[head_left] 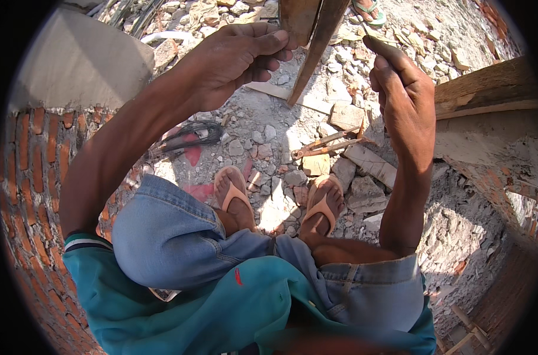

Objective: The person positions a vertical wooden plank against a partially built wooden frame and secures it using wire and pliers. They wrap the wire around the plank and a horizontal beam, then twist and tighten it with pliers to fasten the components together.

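My left hand (245, 62) is closed, thumb pressed toward curled fingers, beside the lower end of an upright wooden board (298, 21). Whatever it pinches is hidden. A second, narrower wooden strip (319, 50) slants down next to that board. Across the gap, my right hand (404, 89) is closed with the index finger stretched along a thin dark wire (359, 22), which runs up past the fingertip. On the rubble below lie rusty pincers (325, 147), handles spread. A coil of dark tie wire (195, 136) rests on the ground to their left.
Broken concrete and stones (363, 192) surround my sandalled feet. A brick wall (38, 177) with a grey plastered block (79, 62) stands at left. At right, a wooden beam (488, 89) lies along a concrete ledge (488, 127). Another person's sandalled foot (372, 10) shows at the top.
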`<move>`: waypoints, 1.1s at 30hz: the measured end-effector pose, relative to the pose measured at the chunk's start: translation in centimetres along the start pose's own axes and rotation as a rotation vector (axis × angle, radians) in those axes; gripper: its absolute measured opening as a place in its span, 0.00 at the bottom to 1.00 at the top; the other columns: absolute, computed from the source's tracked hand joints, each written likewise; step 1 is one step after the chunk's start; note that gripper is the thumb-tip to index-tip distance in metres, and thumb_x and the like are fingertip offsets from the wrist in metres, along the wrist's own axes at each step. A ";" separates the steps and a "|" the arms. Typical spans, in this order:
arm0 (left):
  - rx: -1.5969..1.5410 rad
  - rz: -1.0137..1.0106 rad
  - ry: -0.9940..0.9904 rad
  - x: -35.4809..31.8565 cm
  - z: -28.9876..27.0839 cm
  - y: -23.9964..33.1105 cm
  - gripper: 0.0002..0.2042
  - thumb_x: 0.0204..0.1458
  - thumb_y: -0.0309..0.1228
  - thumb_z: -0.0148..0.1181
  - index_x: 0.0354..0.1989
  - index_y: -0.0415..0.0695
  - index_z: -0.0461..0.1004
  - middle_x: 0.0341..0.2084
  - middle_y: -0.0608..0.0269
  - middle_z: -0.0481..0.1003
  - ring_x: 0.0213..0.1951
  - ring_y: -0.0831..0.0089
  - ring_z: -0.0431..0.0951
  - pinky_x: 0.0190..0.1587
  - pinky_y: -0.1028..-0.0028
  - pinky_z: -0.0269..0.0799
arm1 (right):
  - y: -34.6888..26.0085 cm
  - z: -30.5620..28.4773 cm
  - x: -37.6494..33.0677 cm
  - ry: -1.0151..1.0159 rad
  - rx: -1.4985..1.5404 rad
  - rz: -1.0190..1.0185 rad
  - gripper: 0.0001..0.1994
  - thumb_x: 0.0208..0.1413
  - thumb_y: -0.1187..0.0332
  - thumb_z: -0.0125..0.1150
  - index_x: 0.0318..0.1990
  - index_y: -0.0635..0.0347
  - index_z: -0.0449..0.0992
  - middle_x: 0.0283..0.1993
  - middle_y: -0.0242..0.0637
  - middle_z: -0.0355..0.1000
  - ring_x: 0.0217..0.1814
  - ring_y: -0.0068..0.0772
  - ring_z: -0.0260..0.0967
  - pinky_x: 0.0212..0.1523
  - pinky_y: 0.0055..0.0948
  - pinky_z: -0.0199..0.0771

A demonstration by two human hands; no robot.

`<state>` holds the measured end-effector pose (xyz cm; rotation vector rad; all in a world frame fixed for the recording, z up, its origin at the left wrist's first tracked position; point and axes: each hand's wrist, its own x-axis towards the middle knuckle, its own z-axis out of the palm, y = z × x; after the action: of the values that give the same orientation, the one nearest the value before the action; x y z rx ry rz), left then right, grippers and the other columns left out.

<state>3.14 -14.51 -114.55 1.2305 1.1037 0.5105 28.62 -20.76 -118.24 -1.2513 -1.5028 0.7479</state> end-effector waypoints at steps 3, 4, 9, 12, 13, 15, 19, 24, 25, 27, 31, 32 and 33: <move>-0.050 -0.045 0.089 0.2 0.7 -0.2 0.14 0.66 0.43 0.61 0.48 0.44 0.78 0.36 0.74 0.77 0.38 0.85 0.73 0.44 0.80 0.72 | -0.2 -1.1 -3.2 0.003 0.075 0.180 0.19 0.72 0.67 0.52 0.64 0.67 0.75 0.24 0.18 0.58 0.21 0.08 0.47 0.21 0.16 0.44; -0.142 -0.041 0.098 0.6 1.0 -0.3 0.11 0.66 0.38 0.60 0.46 0.43 0.78 0.33 0.72 0.77 0.34 0.82 0.73 0.40 0.78 0.73 | -0.6 -1.5 -4.1 0.024 0.065 0.180 0.19 0.72 0.67 0.53 0.63 0.67 0.75 0.23 0.18 0.58 0.21 0.09 0.46 0.21 0.17 0.43; -0.365 -0.064 0.100 1.4 1.8 -0.7 0.09 0.69 0.30 0.55 0.36 0.40 0.77 0.30 0.66 0.77 0.29 0.77 0.73 0.36 0.78 0.73 | -4.2 -3.9 -7.2 0.119 -0.133 0.127 0.18 0.70 0.71 0.51 0.61 0.69 0.77 0.22 0.22 0.61 0.20 0.08 0.46 0.20 0.16 0.42; -0.393 -0.056 0.067 1.2 2.1 -0.9 0.10 0.63 0.34 0.64 0.44 0.41 0.77 0.36 0.65 0.78 0.35 0.77 0.76 0.41 0.76 0.76 | -5.2 -3.7 -8.3 -0.024 -0.367 0.034 0.18 0.69 0.72 0.53 0.62 0.71 0.76 0.23 0.26 0.66 0.21 0.10 0.54 0.21 0.16 0.49; -0.310 -0.058 0.113 1.1 2.2 -0.9 0.11 0.64 0.37 0.63 0.46 0.43 0.78 0.36 0.69 0.78 0.37 0.81 0.75 0.43 0.76 0.74 | -5.6 -3.4 -8.6 -0.139 -0.344 0.073 0.19 0.69 0.71 0.54 0.63 0.71 0.75 0.23 0.27 0.67 0.21 0.12 0.57 0.22 0.17 0.53; -0.184 -0.037 0.120 1.0 2.2 -0.6 0.11 0.66 0.38 0.62 0.48 0.44 0.78 0.37 0.73 0.78 0.37 0.82 0.74 0.45 0.74 0.72 | -6.4 -3.0 -8.4 -0.308 -0.157 0.146 0.20 0.69 0.70 0.55 0.65 0.71 0.73 0.23 0.31 0.68 0.22 0.15 0.60 0.25 0.20 0.58; -0.286 -0.104 0.092 0.5 2.0 0.3 0.11 0.66 0.38 0.60 0.47 0.44 0.79 0.36 0.73 0.77 0.36 0.83 0.74 0.44 0.75 0.72 | -9.5 -4.6 -4.9 -0.434 -0.143 0.215 0.20 0.71 0.69 0.53 0.65 0.70 0.73 0.24 0.33 0.70 0.24 0.16 0.61 0.29 0.21 0.63; -0.353 -0.088 -0.027 0.3 3.3 0.0 0.11 0.67 0.38 0.60 0.47 0.43 0.78 0.35 0.72 0.77 0.35 0.83 0.75 0.40 0.77 0.73 | -9.9 -6.8 -1.5 -0.486 -0.457 0.019 0.21 0.65 0.77 0.52 0.65 0.66 0.72 0.27 0.44 0.69 0.25 0.37 0.66 0.32 0.32 0.67; -0.375 -0.078 -0.014 0.5 3.7 -0.2 0.11 0.67 0.38 0.60 0.47 0.43 0.78 0.35 0.72 0.77 0.35 0.83 0.75 0.40 0.77 0.73 | -9.4 -6.6 -1.9 -0.509 -0.486 0.012 0.22 0.63 0.78 0.52 0.65 0.67 0.72 0.28 0.48 0.70 0.26 0.43 0.67 0.33 0.34 0.68; -0.379 -0.043 0.062 0.9 4.4 -0.5 0.12 0.66 0.39 0.61 0.47 0.42 0.79 0.36 0.70 0.78 0.34 0.82 0.75 0.37 0.77 0.72 | -8.5 -5.5 -3.5 -0.520 -0.498 -0.004 0.22 0.63 0.79 0.54 0.66 0.70 0.70 0.35 0.59 0.73 0.32 0.48 0.75 0.37 0.36 0.72; -0.290 -0.002 0.078 1.2 4.5 -1.0 0.14 0.66 0.39 0.61 0.48 0.41 0.79 0.36 0.68 0.79 0.35 0.81 0.76 0.37 0.76 0.72 | -4.7 -0.4 -4.6 -0.599 -0.655 0.066 0.25 0.61 0.81 0.55 0.67 0.71 0.67 0.35 0.65 0.74 0.33 0.59 0.77 0.35 0.40 0.76; -0.266 0.000 0.082 1.3 4.4 -1.1 0.14 0.66 0.39 0.61 0.48 0.41 0.79 0.36 0.67 0.79 0.35 0.80 0.76 0.38 0.75 0.72 | -3.7 0.7 -4.1 -0.695 -0.788 0.157 0.25 0.60 0.82 0.56 0.67 0.72 0.67 0.34 0.64 0.73 0.32 0.62 0.75 0.34 0.41 0.75; -0.239 -0.001 0.076 1.3 4.2 -1.1 0.14 0.66 0.40 0.61 0.48 0.41 0.79 0.36 0.67 0.79 0.35 0.80 0.76 0.38 0.75 0.72 | -3.3 1.5 -4.2 -0.647 -0.773 0.266 0.21 0.61 0.83 0.55 0.63 0.73 0.71 0.36 0.63 0.76 0.31 0.55 0.79 0.33 0.35 0.76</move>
<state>7.09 -15.84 -116.30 1.0091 1.0726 0.6729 25.97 -25.47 -116.96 -1.9237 -2.3147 0.8174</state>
